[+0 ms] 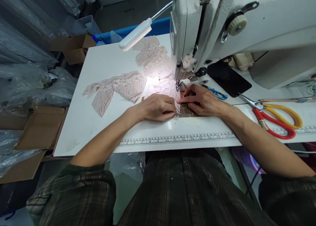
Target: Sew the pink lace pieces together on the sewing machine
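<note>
Left hand (158, 107) and right hand (201, 101) pressed flat, fingers together, on pink lace trim (172, 96) beside the sewing machine (222, 28) needle; red-yellow scissors (276, 120) lay nearby on the table (98, 127).

- The pale pink lace piece (170, 91) is openwork with scalloped edges. It lies flat near the middle of the white desk (98, 120), brightly lit, and its length runs back towards the far edge.
- Its near end is pinched by the left hand (156, 107), while the fingers of the right hand (203, 101) press flat on it.
- The brown fabric piece (188, 111) is thin and dark. It lies flat under the lace's near end, partly covered by the right hand.
</note>
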Action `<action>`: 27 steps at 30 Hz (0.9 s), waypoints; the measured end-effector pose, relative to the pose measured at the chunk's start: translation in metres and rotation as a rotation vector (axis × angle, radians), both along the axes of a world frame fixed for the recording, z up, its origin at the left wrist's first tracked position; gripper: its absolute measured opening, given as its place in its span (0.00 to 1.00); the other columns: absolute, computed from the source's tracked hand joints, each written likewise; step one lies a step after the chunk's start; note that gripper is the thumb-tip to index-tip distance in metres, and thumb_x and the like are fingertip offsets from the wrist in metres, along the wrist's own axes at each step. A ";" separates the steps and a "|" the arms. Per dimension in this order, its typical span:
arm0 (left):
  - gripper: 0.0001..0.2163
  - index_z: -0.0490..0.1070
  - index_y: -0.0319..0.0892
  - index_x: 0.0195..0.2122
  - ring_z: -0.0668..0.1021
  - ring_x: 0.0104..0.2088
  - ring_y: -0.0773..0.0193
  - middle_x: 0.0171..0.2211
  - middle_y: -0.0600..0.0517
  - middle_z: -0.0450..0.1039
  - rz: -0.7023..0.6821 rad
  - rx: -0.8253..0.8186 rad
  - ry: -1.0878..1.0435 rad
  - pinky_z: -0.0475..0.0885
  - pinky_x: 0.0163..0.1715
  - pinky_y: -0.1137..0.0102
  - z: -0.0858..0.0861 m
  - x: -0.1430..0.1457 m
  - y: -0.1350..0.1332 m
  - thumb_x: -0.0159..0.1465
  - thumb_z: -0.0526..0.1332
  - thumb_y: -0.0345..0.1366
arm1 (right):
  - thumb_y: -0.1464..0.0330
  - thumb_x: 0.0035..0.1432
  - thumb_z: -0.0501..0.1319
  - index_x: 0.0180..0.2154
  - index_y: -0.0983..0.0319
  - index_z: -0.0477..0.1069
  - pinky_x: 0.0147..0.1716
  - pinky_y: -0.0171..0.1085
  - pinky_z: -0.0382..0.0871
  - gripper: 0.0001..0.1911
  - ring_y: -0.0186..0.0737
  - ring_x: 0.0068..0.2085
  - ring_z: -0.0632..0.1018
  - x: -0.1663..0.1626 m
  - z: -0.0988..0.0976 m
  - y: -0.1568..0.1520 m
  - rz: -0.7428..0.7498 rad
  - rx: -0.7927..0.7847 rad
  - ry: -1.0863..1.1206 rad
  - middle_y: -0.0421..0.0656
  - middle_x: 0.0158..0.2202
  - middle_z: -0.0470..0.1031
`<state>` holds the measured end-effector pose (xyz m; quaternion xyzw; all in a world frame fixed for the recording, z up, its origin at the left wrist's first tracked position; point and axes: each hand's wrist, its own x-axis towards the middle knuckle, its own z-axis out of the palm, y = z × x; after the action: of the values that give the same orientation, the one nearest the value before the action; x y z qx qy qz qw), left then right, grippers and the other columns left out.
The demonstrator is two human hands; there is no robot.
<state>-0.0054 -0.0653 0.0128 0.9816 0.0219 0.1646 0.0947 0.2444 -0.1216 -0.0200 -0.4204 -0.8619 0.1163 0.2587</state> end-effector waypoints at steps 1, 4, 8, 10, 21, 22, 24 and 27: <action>0.10 0.80 0.41 0.33 0.81 0.30 0.67 0.32 0.51 0.80 0.004 -0.006 0.026 0.75 0.28 0.72 0.002 0.002 0.000 0.68 0.60 0.31 | 0.71 0.62 0.56 0.49 0.52 0.82 0.46 0.45 0.72 0.20 0.44 0.44 0.74 0.000 0.000 -0.001 -0.007 0.004 -0.007 0.48 0.46 0.75; 0.11 0.80 0.42 0.32 0.81 0.29 0.67 0.32 0.52 0.80 0.102 0.021 0.023 0.71 0.25 0.72 0.003 0.005 -0.005 0.68 0.59 0.32 | 0.71 0.62 0.55 0.49 0.53 0.82 0.47 0.47 0.71 0.20 0.46 0.45 0.74 -0.002 0.001 -0.003 -0.020 0.008 -0.022 0.49 0.46 0.75; 0.14 0.79 0.40 0.31 0.80 0.30 0.66 0.32 0.50 0.79 0.203 0.092 -0.013 0.73 0.28 0.70 -0.004 0.004 -0.016 0.71 0.57 0.35 | 0.70 0.63 0.56 0.49 0.55 0.82 0.46 0.47 0.71 0.19 0.47 0.45 0.74 -0.003 0.004 -0.006 -0.033 -0.013 -0.041 0.49 0.47 0.76; 0.14 0.78 0.40 0.32 0.79 0.31 0.66 0.34 0.50 0.79 0.204 0.120 -0.010 0.75 0.32 0.68 -0.007 0.003 -0.017 0.72 0.56 0.35 | 0.70 0.63 0.55 0.49 0.55 0.81 0.46 0.47 0.70 0.19 0.47 0.44 0.74 -0.004 0.006 -0.006 -0.047 -0.022 -0.052 0.49 0.47 0.76; 0.09 0.76 0.39 0.37 0.78 0.36 0.63 0.39 0.48 0.79 0.266 0.206 -0.052 0.75 0.35 0.67 -0.018 0.005 -0.013 0.71 0.57 0.29 | 0.65 0.69 0.51 0.55 0.60 0.77 0.38 0.45 0.65 0.21 0.49 0.40 0.73 -0.013 0.008 -0.005 -0.171 0.008 -0.232 0.53 0.41 0.73; 0.09 0.76 0.39 0.37 0.78 0.36 0.63 0.39 0.47 0.79 0.273 0.213 -0.060 0.75 0.35 0.67 -0.019 0.005 -0.012 0.71 0.57 0.29 | 0.64 0.69 0.51 0.55 0.60 0.77 0.38 0.44 0.65 0.21 0.49 0.40 0.73 -0.014 0.009 -0.005 -0.173 0.006 -0.235 0.52 0.40 0.73; 0.08 0.76 0.38 0.38 0.78 0.36 0.63 0.39 0.48 0.79 0.284 0.226 -0.077 0.75 0.36 0.66 -0.022 0.006 -0.010 0.70 0.57 0.29 | 0.63 0.70 0.50 0.55 0.59 0.76 0.38 0.44 0.64 0.22 0.48 0.40 0.72 -0.016 0.011 -0.006 -0.170 -0.001 -0.231 0.52 0.40 0.73; 0.07 0.75 0.39 0.39 0.78 0.36 0.62 0.39 0.48 0.79 0.285 0.239 -0.109 0.76 0.37 0.65 -0.027 0.007 -0.007 0.70 0.57 0.29 | 0.64 0.69 0.50 0.53 0.58 0.78 0.38 0.44 0.65 0.21 0.49 0.40 0.73 -0.018 0.013 -0.008 -0.173 -0.015 -0.224 0.52 0.40 0.73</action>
<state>0.0013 -0.0725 -0.0140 0.9624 0.1356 0.2307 -0.0460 0.2268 -0.1299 -0.0066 -0.5056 -0.8449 0.0525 0.1666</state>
